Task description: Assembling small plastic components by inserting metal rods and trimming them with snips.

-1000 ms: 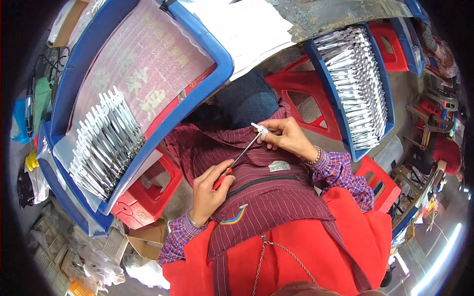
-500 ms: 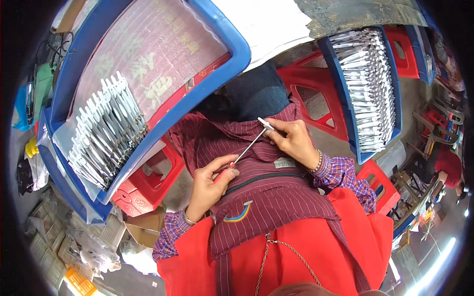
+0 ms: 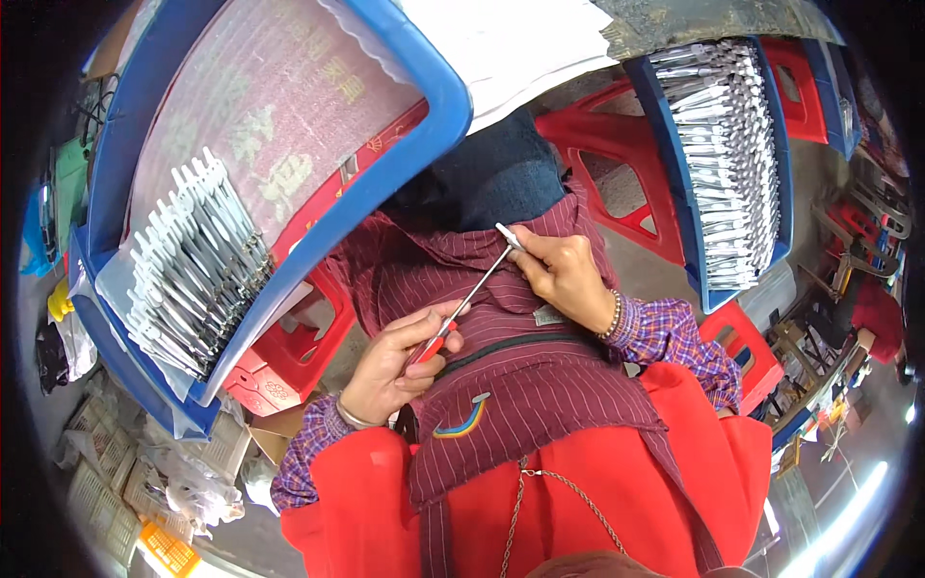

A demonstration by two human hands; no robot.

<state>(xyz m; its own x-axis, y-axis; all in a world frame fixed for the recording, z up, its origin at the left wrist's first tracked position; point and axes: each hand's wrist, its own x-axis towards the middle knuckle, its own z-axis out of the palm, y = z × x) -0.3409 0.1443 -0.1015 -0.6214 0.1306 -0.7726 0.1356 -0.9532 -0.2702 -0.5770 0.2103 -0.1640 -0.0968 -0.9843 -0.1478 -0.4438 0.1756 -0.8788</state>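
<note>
My left hand is closed around the red and black handle of a screwdriver. Its thin metal shaft slants up and to the right over my lap. At the far end, the tip meets a small white pen-like piece, pinched between the thumb and fingers of my right hand. Those fingers hide most of the piece, and I cannot tell whether the tip is inside it. Below both hands lies a dark red striped apron.
At left, a blue crate holds rows of white and silver pen-like pieces. A second blue bin at right is packed with similar pieces. Red stools stand beside my legs. A white sheet covers part of the worktop ahead.
My left hand has turned, showing more of its fingers and palm, and shifted slightly left and down along the screwdriver. The right hand has barely moved. The whole view has shifted slightly.
</note>
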